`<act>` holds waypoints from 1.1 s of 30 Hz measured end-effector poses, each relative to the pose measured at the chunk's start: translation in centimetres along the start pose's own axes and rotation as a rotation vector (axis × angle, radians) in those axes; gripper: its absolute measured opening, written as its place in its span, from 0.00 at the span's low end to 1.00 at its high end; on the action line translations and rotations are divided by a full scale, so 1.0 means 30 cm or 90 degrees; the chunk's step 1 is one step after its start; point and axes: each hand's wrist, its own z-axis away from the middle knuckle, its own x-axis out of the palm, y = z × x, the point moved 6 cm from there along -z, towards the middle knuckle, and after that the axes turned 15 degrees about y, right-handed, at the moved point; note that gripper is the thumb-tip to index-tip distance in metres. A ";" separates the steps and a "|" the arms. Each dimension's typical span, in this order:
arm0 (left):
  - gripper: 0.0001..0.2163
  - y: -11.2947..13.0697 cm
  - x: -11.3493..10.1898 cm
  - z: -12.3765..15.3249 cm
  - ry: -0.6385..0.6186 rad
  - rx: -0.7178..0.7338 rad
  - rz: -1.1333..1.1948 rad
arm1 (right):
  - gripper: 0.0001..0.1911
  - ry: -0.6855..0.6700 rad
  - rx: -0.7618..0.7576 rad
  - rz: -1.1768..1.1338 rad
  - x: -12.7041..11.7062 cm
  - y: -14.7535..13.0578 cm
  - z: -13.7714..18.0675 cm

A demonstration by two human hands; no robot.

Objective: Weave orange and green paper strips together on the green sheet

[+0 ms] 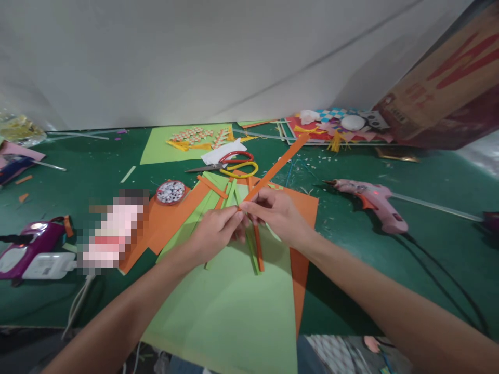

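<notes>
Both hands meet over a light green paper sheet (226, 311). An orange paper strip (278, 165) slants up and to the right from between my fingertips. My left hand (220, 231) pinches its lower end, while my right hand (276, 213) grips it between thumb and fingers just beside. Several loose green strips (251, 252) and orange strips (259, 246) lie on the sheet under and around my hands. Orange paper (306, 218) shows beneath the green sheet. Scissors (234, 165) with one red and one yellow handle lie just beyond. The strip's end is hidden by my fingers.
A pink glue gun (370, 200) with a glue stick lies at right, its cord trailing forward. A round container of small beads or eyes (170, 191), a blurred-out phone (115, 231) and a purple power strip (37, 244) are at left. A paper bag (444, 88) stands back right.
</notes>
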 end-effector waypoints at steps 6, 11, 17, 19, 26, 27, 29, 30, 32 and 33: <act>0.13 -0.002 0.006 0.004 -0.011 -0.024 0.035 | 0.20 -0.004 -0.004 -0.001 0.001 -0.003 -0.001; 0.14 0.000 0.001 0.005 -0.014 -0.037 0.038 | 0.21 -0.002 -0.015 -0.014 0.000 -0.013 -0.003; 0.13 0.002 0.003 0.010 -0.039 -0.054 0.015 | 0.18 0.052 -0.003 -0.030 -0.032 -0.028 -0.010; 0.14 0.004 0.005 0.012 -0.049 -0.051 0.009 | 0.17 0.075 0.000 -0.047 -0.043 -0.033 -0.013; 0.14 0.008 0.006 0.011 -0.040 -0.045 0.045 | 0.18 -0.040 0.031 -0.041 -0.004 -0.026 -0.003; 0.14 0.008 0.006 0.011 -0.038 -0.044 0.052 | 0.19 -0.056 0.029 -0.038 0.001 -0.024 0.000; 0.13 0.007 0.006 0.010 -0.039 -0.044 0.055 | 0.19 -0.063 0.024 -0.041 0.005 -0.020 0.001; 0.13 0.006 0.007 0.010 -0.040 -0.044 0.053 | 0.20 -0.057 0.022 -0.045 0.004 -0.017 0.000; 0.13 0.003 0.008 0.010 -0.043 -0.046 0.046 | 0.20 -0.050 0.024 -0.055 0.004 -0.012 -0.001; 0.13 0.002 0.008 0.010 -0.043 -0.048 0.044 | 0.20 -0.049 0.027 -0.060 0.005 -0.010 0.000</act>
